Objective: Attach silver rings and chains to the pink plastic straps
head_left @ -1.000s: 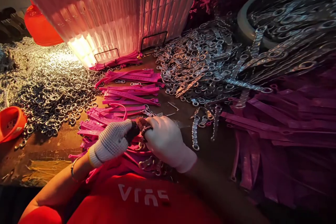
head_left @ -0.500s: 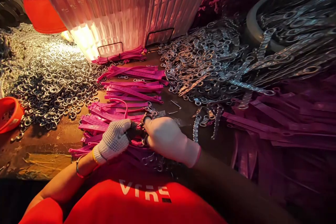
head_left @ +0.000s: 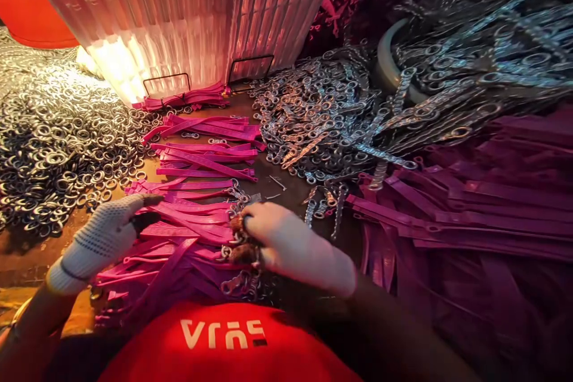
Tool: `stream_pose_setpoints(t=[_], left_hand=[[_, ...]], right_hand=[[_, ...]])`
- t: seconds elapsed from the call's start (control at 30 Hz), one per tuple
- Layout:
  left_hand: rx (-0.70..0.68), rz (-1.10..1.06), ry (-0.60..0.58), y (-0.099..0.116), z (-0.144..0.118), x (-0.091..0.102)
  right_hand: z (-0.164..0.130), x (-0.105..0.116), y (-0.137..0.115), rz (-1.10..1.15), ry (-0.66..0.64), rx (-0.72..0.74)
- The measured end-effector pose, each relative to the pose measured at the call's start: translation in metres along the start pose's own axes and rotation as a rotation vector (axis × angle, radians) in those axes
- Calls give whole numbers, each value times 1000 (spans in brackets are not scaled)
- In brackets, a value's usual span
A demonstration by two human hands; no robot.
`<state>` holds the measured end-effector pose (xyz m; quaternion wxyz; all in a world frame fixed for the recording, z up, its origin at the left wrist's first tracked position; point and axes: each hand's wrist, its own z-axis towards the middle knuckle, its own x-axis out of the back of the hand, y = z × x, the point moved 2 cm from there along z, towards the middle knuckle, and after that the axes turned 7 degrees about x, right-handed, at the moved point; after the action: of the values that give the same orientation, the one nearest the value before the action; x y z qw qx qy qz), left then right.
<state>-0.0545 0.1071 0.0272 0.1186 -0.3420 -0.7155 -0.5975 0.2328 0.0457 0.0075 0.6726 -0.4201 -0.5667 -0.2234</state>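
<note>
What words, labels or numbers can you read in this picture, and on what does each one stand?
"VrnS", roughly, upside down and partly unclear: white letters on the red shirt.
Pink plastic straps: any embossed marks are too small to read.
Nothing else bears text.

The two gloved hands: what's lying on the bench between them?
In the head view, pink plastic strips fill the stretch between the left hand and the right hand, with small metal links by the right fingertips.

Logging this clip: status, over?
Left hand open on pink straps. Right hand pinching metal rings at strap ends. Loose ring pile beside, apart.
</note>
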Motion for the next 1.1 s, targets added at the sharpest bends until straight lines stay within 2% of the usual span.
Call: stream_pose_setpoints(t=[0.07, 0.13, 0.17, 0.23, 0.33, 0.43, 0.5, 0.57, 0.63, 0.7, 0.8, 0.87, 0.97, 1.1], left_hand=[[139, -209, -6, -5, 3, -6], [309, -507, -75, -4, 8, -22], [394, -655, -140, -1, 12, -31], [530, -884, -312, 7, 18, -49], [588, -1061, -547, 19, 23, -67], [521, -1082, -605, 21, 20, -76], [483, -1039, -585, 20, 15, -80], [451, -996, -542, 20, 10, -83], [399, -965, -502, 22, 6, -84], [334, -935, -487, 24, 1, -85], [243, -906, -477, 27, -8, -87], [198, -921, -483, 29, -14, -89], [145, -1000, -504, 34, -23, -93], [81, -1081, -522, 43, -28, -94]], right_hand=[[1, 4, 40, 4, 76, -47], [9, 3, 87, -118, 110, -188], [14, 0, 109, -220, 95, -260], [24, -9, 144, -360, 30, -263], [32, -22, 170, -429, 1, -235], [28, -27, 174, -420, -12, -216], [22, -26, 168, -399, 33, -220], [16, -22, 152, -257, 179, -252], [11, -19, 121, 57, 354, -264], [9, -17, 79, 421, 428, -210], [12, -15, 13, 698, 377, -139], [15, -13, -16, 799, 386, -158], [19, -12, -37, 1001, 349, -196], [19, -12, -43, 1187, 270, -216]])
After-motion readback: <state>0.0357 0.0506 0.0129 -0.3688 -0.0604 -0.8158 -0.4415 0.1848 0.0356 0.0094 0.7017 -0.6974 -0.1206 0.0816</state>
